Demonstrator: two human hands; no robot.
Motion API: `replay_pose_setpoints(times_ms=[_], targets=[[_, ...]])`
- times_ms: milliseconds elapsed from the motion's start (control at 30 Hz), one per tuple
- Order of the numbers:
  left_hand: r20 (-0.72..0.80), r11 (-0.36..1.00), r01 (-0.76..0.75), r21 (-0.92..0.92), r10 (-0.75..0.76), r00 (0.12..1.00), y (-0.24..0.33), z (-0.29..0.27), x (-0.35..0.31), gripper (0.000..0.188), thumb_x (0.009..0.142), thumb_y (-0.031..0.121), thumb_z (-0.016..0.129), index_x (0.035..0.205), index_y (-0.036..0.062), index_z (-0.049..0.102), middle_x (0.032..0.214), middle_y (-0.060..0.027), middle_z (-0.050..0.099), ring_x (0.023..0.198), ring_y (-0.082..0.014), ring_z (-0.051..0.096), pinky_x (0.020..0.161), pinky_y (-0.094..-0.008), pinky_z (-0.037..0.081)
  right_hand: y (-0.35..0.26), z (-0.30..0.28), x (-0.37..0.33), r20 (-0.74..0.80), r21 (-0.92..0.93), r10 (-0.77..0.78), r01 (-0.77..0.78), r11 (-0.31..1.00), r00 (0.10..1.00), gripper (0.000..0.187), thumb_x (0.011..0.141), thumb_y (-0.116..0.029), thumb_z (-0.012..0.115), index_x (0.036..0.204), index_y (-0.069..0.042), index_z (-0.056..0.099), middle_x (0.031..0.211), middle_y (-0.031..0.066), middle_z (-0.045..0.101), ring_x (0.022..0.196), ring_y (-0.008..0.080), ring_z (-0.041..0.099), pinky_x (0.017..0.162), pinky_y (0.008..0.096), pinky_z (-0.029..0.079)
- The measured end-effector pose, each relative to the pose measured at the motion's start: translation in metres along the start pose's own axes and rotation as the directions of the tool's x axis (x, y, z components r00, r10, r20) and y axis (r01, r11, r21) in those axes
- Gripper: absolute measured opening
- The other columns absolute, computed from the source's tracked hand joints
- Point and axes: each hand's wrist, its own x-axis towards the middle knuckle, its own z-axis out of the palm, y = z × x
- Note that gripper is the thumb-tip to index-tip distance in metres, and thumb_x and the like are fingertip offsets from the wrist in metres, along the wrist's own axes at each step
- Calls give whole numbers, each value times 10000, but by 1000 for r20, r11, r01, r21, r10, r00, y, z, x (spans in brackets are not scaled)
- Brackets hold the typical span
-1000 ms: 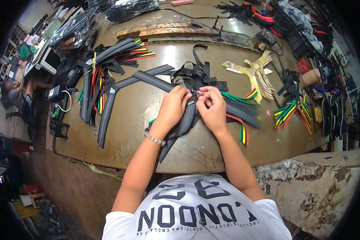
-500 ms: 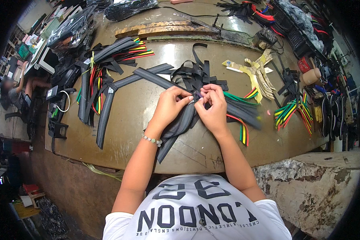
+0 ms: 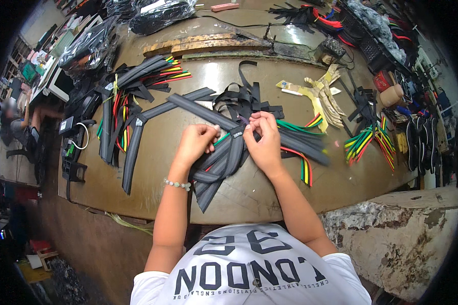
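Note:
A bundle of dark grey padded straps (image 3: 224,160) lies crossed on the brown table in front of me, with a small label at the crossing. My left hand (image 3: 196,145) is left of the crossing, its fingers curled and pressed together; whatever they pinch is too small to name. Over the crossing, my right hand (image 3: 263,140) has thumb and fingers closed, and a thin purplish-dark strip (image 3: 242,120) shows at its fingertips. Black webbing (image 3: 239,99) lies in loops just beyond. Green, red and yellow cords (image 3: 306,165) stick out from the bundle on the right.
More grey straps with coloured cords (image 3: 132,122) lie on the left. Yellowish strips (image 3: 325,96) and another corded bundle (image 3: 369,137) are on the right. Wooden bars (image 3: 213,46) cross the table's far part. A person (image 3: 18,119) sits at the far left.
My left hand has moved left and down, away from the crossing, uncovering the small label. My right hand has shifted slightly left and stays over the straps.

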Motion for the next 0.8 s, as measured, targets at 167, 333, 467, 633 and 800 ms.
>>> replay_pose_setpoints(times_ms=[167, 333, 467, 633, 800], targets=[[-3, 993, -96, 62, 96, 995, 1, 22, 19, 274, 870, 227, 697, 825, -44, 689, 658, -34, 636, 519, -61, 560, 487, -208, 449, -11, 2, -4, 83, 72, 16, -22, 997, 996, 105, 816, 20, 620, 805, 39, 517, 1045, 178, 556, 905, 224, 617, 787, 330, 530], [67, 963, -4, -270, 23, 998, -8, 16, 15, 201, 887, 174, 677, 893, -27, 677, 748, -23, 645, 612, -68, 581, 535, -192, 454, -13, 8, -6, 43, 135, 62, -67, 989, 997, 107, 812, 23, 618, 796, 41, 513, 1034, 184, 567, 882, 223, 625, 767, 318, 533], [51, 925, -24, -379, 47, 998, -16, 13, 11, 191, 897, 148, 658, 924, -40, 653, 777, -56, 657, 646, -99, 633, 581, -202, 512, -12, 9, -7, 78, -6, 7, -7, 1000, 997, 125, 762, 2, 638, 756, 31, 516, 1029, 200, 563, 878, 289, 616, 767, 348, 505], [25, 932, -76, -355, 91, 996, -18, 14, 13, 181, 899, 141, 647, 910, -39, 641, 761, -64, 657, 639, -105, 643, 576, -213, 522, -13, 9, -6, 74, -155, -100, 110, 982, 992, 134, 754, -28, 638, 743, 27, 516, 1031, 206, 562, 897, 310, 608, 780, 368, 489], [0, 960, -105, -258, 109, 994, -11, 14, 10, 179, 895, 142, 642, 884, -37, 644, 732, -61, 651, 609, -94, 626, 542, -218, 499, -17, 12, -7, 85, -175, -34, 48, 983, 996, 134, 747, -36, 639, 740, 23, 519, 1042, 199, 552, 901, 328, 594, 795, 377, 480]])
